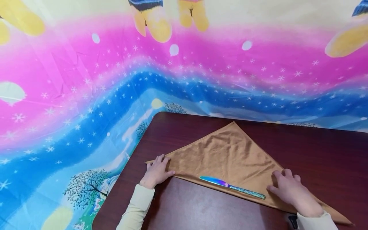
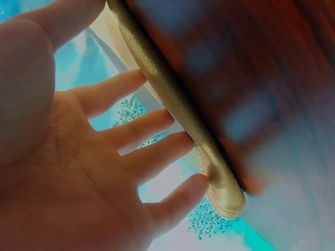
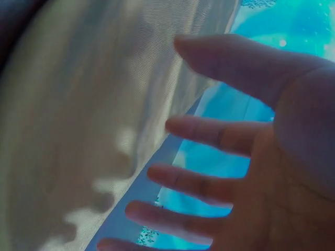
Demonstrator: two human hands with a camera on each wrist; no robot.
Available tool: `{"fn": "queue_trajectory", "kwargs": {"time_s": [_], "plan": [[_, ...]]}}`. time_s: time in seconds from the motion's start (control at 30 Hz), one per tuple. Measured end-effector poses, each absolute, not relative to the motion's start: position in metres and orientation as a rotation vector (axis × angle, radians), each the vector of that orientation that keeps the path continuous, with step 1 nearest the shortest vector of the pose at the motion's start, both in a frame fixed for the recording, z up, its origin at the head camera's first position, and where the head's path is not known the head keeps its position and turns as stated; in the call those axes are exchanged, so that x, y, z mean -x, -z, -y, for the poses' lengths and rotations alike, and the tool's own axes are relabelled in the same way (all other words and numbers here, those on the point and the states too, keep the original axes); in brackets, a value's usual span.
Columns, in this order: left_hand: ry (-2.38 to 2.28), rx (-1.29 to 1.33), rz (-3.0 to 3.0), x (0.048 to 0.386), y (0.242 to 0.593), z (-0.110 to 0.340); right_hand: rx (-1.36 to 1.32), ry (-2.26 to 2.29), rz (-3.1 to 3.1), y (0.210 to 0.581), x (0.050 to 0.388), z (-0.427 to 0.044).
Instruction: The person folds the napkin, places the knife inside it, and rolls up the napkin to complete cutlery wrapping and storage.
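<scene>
Resting your left hand [image 1: 156, 172] at the left corner of the brown cloth [image 1: 224, 153] and your right hand [image 1: 291, 188] by its right part, you have both sets of fingers spread, nothing pinched. Left fingertips meet the hem; right ones, can't tell if they press the fabric or hover just over it. Cloth lies on the desk [image 1: 201, 207] as a wrinkled triangle; the knife [image 1: 232, 187] lies on it, just inside the near edge, between your hands, handle end just beside your right thumb. Main risk, I'd judge: you tug one end harder, the cloth skews, and the shiny, probably slick knife slides over the near edge onto the desk. Also, your right thumb could nudge the handle and swing it out of line; wrinkles could bunch if you push against them; the right sleeve [image 1: 316, 222], close to the long right corner, might drag it. Pointing: cloth apex aims away from you, toward the far desk edge and patterned backdrop [image 1: 115, 80]; its long axis follows the near edge, from the left hand down to the lower right. Knife's long axis is roughly parallel to that edge, blade tip toward your left hand, handle right and toward you.
</scene>
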State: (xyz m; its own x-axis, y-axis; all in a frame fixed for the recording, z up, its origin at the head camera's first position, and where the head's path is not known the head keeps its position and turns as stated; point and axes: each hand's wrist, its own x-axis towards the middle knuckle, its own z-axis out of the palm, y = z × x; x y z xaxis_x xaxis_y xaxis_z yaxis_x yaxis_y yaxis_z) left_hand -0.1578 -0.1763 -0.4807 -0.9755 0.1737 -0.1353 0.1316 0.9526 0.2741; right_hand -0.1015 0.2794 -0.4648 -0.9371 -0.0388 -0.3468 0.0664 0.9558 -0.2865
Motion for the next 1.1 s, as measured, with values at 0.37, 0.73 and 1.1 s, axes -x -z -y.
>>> {"fn": "queue_trajectory", "kwargs": {"time_s": [0.37,0.73,1.1], "plan": [[-0.355,-0.191,-2.991,0.155,0.483,0.189,0.146,0.332,-2.874,0.486,0.082,-0.293],[-0.336,-0.101,-3.08,0.155,0.48,0.206,0.27,0.335,-3.007,0.498,0.074,-0.295],[-0.28,0.105,-3.112,0.156,0.48,0.226,0.276,0.351,-3.013,0.5,0.072,-0.294]]}}
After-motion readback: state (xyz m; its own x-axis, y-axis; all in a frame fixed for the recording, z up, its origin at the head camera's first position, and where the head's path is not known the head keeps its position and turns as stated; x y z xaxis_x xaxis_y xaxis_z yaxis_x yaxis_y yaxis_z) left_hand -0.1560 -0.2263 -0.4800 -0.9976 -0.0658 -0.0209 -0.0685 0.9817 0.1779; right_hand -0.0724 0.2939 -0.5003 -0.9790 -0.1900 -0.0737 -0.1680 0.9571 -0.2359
